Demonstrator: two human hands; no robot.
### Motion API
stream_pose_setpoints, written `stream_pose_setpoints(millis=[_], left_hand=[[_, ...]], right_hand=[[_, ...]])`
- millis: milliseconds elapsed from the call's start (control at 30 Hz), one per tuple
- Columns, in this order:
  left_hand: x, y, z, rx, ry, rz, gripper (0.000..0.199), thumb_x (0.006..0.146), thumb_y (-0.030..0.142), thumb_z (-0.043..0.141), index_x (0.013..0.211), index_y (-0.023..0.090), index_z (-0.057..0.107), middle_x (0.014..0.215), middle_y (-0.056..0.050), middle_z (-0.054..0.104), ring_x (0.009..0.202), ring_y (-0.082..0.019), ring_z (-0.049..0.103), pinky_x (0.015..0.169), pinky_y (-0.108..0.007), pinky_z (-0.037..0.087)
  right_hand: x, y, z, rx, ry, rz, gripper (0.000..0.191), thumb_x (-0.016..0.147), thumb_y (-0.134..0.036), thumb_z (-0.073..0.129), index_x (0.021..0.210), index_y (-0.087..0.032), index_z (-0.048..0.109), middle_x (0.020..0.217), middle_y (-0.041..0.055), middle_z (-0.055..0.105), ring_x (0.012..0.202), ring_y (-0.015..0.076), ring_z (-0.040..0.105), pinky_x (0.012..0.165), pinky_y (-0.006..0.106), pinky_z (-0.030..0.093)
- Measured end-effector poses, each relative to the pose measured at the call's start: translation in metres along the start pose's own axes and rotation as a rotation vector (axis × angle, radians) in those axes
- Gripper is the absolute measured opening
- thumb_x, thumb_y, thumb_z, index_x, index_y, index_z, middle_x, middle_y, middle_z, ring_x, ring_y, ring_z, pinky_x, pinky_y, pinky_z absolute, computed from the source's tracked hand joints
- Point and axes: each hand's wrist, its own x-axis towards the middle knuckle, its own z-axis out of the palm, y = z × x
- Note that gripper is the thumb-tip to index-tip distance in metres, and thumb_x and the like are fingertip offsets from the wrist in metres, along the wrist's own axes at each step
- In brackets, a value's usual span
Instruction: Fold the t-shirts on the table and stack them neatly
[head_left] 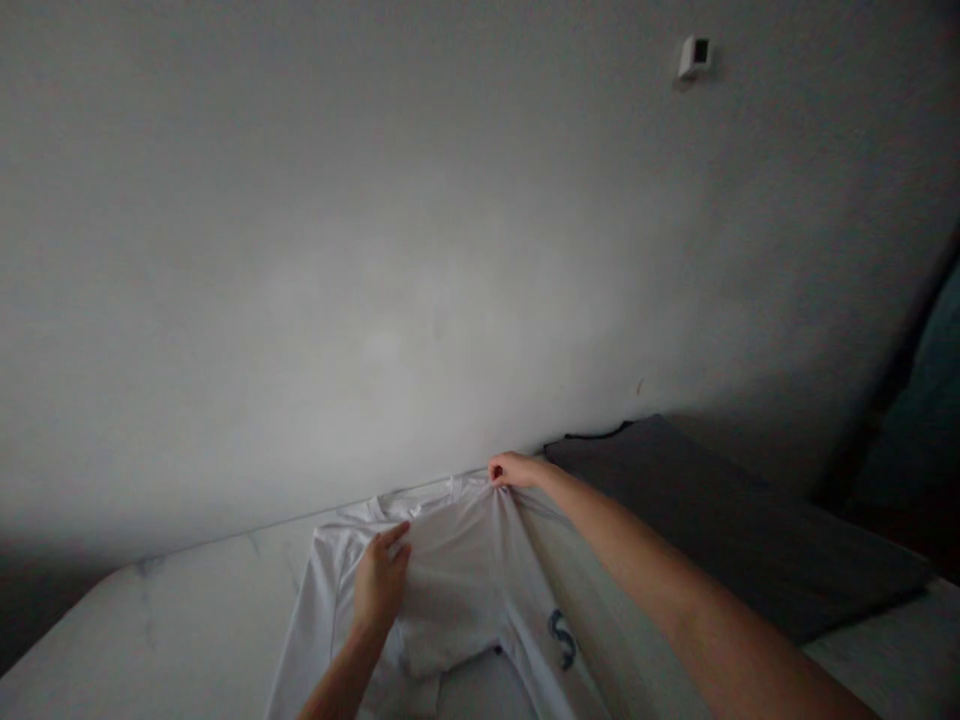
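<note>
A white long-sleeved shirt (454, 590) lies spread on a pale, marbled surface, its collar toward the wall and a dark S-shaped print on the right sleeve. My right hand (514, 468) pinches the fabric at the right shoulder, raising it into small folds. On the left side of the chest rests my left hand (381, 580), its fingers stretched and apart, seemingly touching the cloth without gripping it. The lower ends of both sleeves run out of view at the bottom.
The pale surface (202, 610) meets a plain grey wall (420, 250) behind the collar. A dark grey cloth (720, 540) lies to the right, partly behind my right forearm. High on the wall sits a small white box (694, 57). Something bluish (937, 370) stands at the right edge.
</note>
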Motion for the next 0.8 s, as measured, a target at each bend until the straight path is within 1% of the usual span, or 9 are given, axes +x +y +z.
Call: stream_pose_setpoints(millis=[67, 167, 300, 367, 500, 633, 700, 800], left_hand=[[-0.001, -0.004, 0.0, 0.074, 0.021, 0.016, 0.032, 0.076, 0.017, 0.054, 0.104, 0.018, 0.07, 0.11, -0.007, 0.072, 0.107, -0.023, 0.065, 0.099, -0.033, 0.046], [-0.004, -0.006, 0.001, 0.183, 0.012, 0.037, 0.032, 0.079, 0.014, 0.051, 0.105, 0.017, 0.068, 0.109, -0.008, 0.071, 0.103, -0.021, 0.066, 0.096, -0.032, 0.047], [-0.007, -0.003, 0.001, 0.346, -0.068, 0.018, 0.034, 0.077, 0.011, 0.053, 0.109, 0.017, 0.063, 0.111, -0.01, 0.067, 0.101, -0.02, 0.065, 0.093, -0.029, 0.046], [-0.009, 0.0, -0.001, 0.398, -0.103, -0.004, 0.037, 0.076, 0.011, 0.054, 0.112, 0.018, 0.059, 0.113, -0.01, 0.065, 0.102, -0.019, 0.064, 0.093, -0.028, 0.046], [-0.013, 0.002, -0.008, 0.386, -0.103, -0.015, 0.043, 0.072, 0.003, 0.049, 0.112, 0.02, 0.055, 0.112, -0.008, 0.066, 0.103, -0.018, 0.064, 0.093, -0.028, 0.045], [-0.018, 0.001, -0.013, 0.303, -0.063, 0.036, 0.044, 0.067, 0.001, 0.047, 0.106, 0.018, 0.061, 0.108, -0.009, 0.07, 0.104, -0.021, 0.065, 0.097, -0.032, 0.045], [-0.021, 0.001, -0.014, 0.283, -0.044, 0.046, 0.045, 0.067, 0.002, 0.048, 0.107, 0.015, 0.063, 0.11, -0.011, 0.069, 0.106, -0.022, 0.065, 0.099, -0.032, 0.045], [-0.025, 0.001, -0.015, 0.28, -0.011, 0.032, 0.047, 0.068, 0.004, 0.047, 0.11, 0.014, 0.064, 0.114, -0.012, 0.067, 0.107, -0.022, 0.064, 0.101, -0.032, 0.045]], right_hand=[[-0.003, 0.0, 0.004, -0.019, 0.019, 0.021, 0.013, 0.079, -0.011, 0.063, 0.088, -0.017, 0.071, 0.093, 0.0049, 0.073, 0.084, 0.0175, 0.064, 0.071, 0.022, 0.044], [-0.006, -0.002, 0.008, -0.053, 0.048, 0.051, 0.013, 0.081, -0.013, 0.062, 0.09, -0.019, 0.07, 0.097, 0.0044, 0.072, 0.087, 0.0176, 0.064, 0.071, 0.022, 0.042], [-0.01, -0.009, 0.011, -0.092, 0.086, 0.092, 0.011, 0.083, -0.014, 0.062, 0.089, -0.019, 0.069, 0.098, 0.0044, 0.071, 0.089, 0.0185, 0.063, 0.072, 0.023, 0.041], [-0.013, -0.014, 0.014, -0.111, 0.121, 0.114, 0.011, 0.083, -0.014, 0.062, 0.09, -0.018, 0.069, 0.102, 0.0063, 0.069, 0.092, 0.0195, 0.062, 0.075, 0.024, 0.041], [-0.023, -0.024, 0.023, -0.131, 0.207, 0.153, 0.02, 0.085, -0.009, 0.056, 0.101, -0.017, 0.066, 0.116, 0.0098, 0.063, 0.1, 0.0196, 0.059, 0.081, 0.024, 0.039], [-0.032, -0.029, 0.028, -0.119, 0.267, 0.192, 0.025, 0.086, -0.005, 0.05, 0.104, -0.016, 0.064, 0.117, 0.0098, 0.061, 0.101, 0.0179, 0.058, 0.083, 0.023, 0.04], [-0.034, -0.031, 0.029, -0.108, 0.295, 0.206, 0.025, 0.086, -0.004, 0.051, 0.104, -0.015, 0.064, 0.116, 0.0096, 0.061, 0.101, 0.0176, 0.058, 0.084, 0.023, 0.04], [-0.032, -0.031, 0.032, -0.095, 0.337, 0.22, 0.022, 0.085, -0.005, 0.054, 0.104, -0.014, 0.063, 0.116, 0.0109, 0.061, 0.103, 0.0185, 0.058, 0.086, 0.024, 0.04]])
